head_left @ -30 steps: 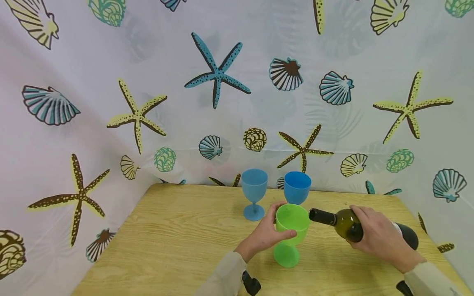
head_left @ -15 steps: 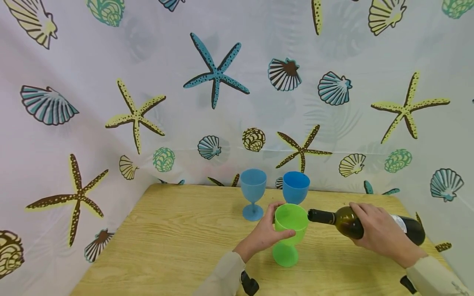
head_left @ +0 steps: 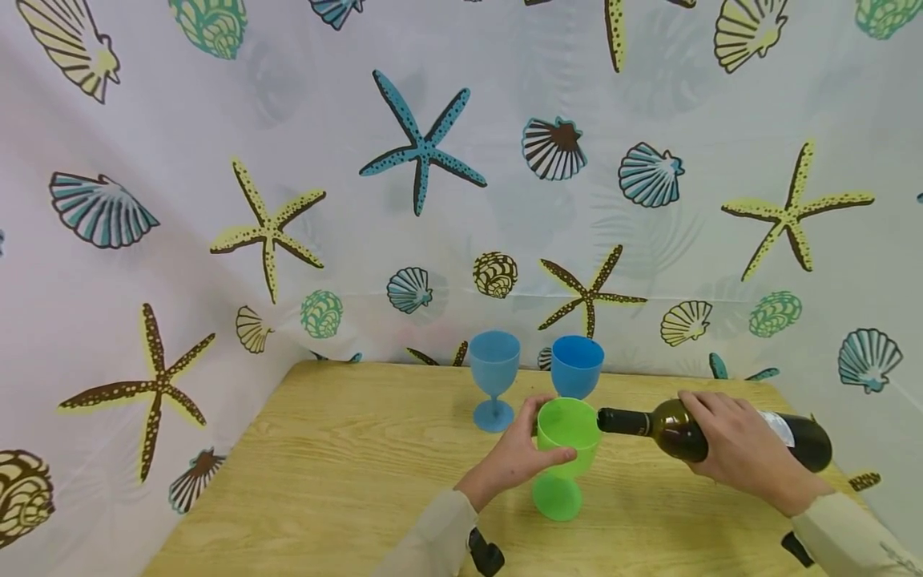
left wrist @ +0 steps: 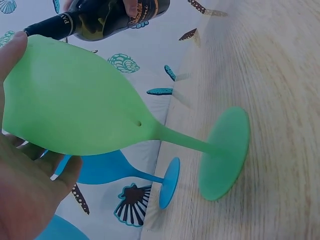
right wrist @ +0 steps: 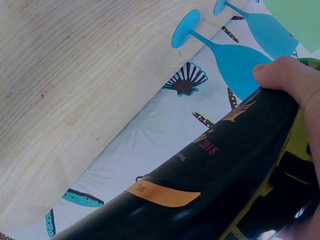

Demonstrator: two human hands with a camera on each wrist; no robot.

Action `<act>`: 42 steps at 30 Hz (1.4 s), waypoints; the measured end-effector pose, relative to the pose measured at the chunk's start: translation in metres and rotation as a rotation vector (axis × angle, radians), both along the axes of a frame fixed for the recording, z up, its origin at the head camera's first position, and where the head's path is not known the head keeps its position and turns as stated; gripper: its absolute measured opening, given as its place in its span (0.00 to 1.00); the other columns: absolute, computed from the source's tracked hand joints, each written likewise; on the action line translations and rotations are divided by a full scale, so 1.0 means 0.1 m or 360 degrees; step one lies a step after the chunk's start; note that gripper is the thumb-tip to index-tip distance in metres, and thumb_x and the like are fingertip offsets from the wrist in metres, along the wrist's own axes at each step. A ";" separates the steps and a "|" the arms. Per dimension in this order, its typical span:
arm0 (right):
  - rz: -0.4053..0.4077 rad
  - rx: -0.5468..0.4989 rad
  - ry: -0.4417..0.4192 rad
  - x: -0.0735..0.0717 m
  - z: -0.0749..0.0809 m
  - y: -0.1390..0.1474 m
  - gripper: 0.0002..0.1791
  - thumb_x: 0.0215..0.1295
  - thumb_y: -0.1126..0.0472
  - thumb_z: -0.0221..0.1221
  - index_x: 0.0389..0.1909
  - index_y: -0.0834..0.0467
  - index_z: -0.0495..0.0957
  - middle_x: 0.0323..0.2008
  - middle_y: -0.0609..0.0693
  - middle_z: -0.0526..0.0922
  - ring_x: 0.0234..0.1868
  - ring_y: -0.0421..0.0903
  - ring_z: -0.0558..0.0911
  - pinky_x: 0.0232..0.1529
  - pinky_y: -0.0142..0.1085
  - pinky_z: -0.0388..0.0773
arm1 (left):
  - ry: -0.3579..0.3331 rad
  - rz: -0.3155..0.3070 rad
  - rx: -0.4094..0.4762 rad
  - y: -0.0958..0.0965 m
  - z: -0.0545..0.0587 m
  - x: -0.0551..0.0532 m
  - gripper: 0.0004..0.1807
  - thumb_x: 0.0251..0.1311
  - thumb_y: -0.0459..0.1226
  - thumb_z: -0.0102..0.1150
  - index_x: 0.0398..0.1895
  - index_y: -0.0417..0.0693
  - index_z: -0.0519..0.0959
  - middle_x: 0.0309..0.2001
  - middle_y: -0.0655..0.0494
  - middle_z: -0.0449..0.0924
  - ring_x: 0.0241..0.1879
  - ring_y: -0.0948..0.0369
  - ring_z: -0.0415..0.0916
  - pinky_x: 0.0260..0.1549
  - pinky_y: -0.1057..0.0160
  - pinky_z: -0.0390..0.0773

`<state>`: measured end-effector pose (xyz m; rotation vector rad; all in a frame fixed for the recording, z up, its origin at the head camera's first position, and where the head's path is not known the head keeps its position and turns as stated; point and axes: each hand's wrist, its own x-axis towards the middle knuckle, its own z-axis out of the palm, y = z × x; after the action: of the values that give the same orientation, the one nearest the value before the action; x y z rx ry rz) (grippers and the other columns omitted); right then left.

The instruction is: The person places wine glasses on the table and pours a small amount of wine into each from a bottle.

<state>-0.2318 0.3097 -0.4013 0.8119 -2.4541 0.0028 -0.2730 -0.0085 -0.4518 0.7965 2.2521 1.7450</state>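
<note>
My left hand [head_left: 508, 461] grips the bowl of a green plastic goblet [head_left: 586, 458], its thumb on the near side. The goblet stands upright, its round foot on the wooden table; its bowl fills much of the left wrist view. In my right hand [head_left: 743, 453] is a dark glass wine bottle [head_left: 674, 431], held round its body and lying nearly level in the air. The bottle's mouth is at the goblet's right rim; whether it touches is unclear. No liquid shows at the mouth. A dark label [right wrist: 215, 145] appears in the right wrist view.
Behind the green goblet stand a light blue goblet [head_left: 494, 365] and a deeper blue goblet [head_left: 577, 365], whose lower part is hidden. The wooden table [head_left: 346, 465] extends left. A white curtain [head_left: 476, 216] with shells and starfish hangs along its back and sides.
The bottle's mouth has edged left toward the goblet's rim, and its bottom end has risen, bringing it closer to level. My left hand and the green goblet have stayed in place.
</note>
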 end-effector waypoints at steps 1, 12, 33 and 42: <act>0.0004 0.0008 -0.0001 0.00 0.01 0.00 0.48 0.25 0.51 0.80 0.51 0.66 0.71 0.41 0.61 0.78 0.39 0.59 0.80 0.35 0.55 0.77 | 0.0005 0.0003 -0.0003 0.00 0.00 0.00 0.43 0.55 0.48 0.66 0.69 0.54 0.54 0.60 0.58 0.66 0.56 0.58 0.67 0.54 0.51 0.68; 0.0026 0.0106 0.0081 -0.04 0.05 -0.01 0.53 0.20 0.50 0.80 0.54 0.69 0.71 0.42 0.62 0.78 0.40 0.60 0.79 0.36 0.55 0.76 | 0.0008 0.0051 -0.0063 -0.01 0.03 0.00 0.43 0.53 0.48 0.68 0.69 0.50 0.56 0.59 0.58 0.67 0.55 0.58 0.68 0.53 0.52 0.69; 0.0066 0.0205 0.0199 -0.10 0.12 -0.06 0.55 0.15 0.51 0.82 0.53 0.68 0.70 0.44 0.63 0.76 0.42 0.61 0.77 0.37 0.56 0.74 | 0.0020 0.0046 -0.0051 -0.02 0.02 0.00 0.42 0.53 0.47 0.68 0.69 0.52 0.57 0.58 0.61 0.67 0.57 0.60 0.66 0.54 0.54 0.68; 0.0049 0.0233 0.0219 -0.11 0.14 -0.06 0.55 0.14 0.52 0.82 0.53 0.67 0.70 0.44 0.63 0.76 0.42 0.61 0.76 0.37 0.57 0.74 | 0.0033 0.0038 -0.0053 -0.02 0.03 0.01 0.42 0.54 0.47 0.68 0.69 0.50 0.57 0.58 0.61 0.68 0.57 0.61 0.66 0.54 0.55 0.68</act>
<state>-0.2432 0.3036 -0.3874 0.8824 -2.3320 -0.2167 -0.2725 -0.0103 -0.4484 0.7880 2.3072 1.7121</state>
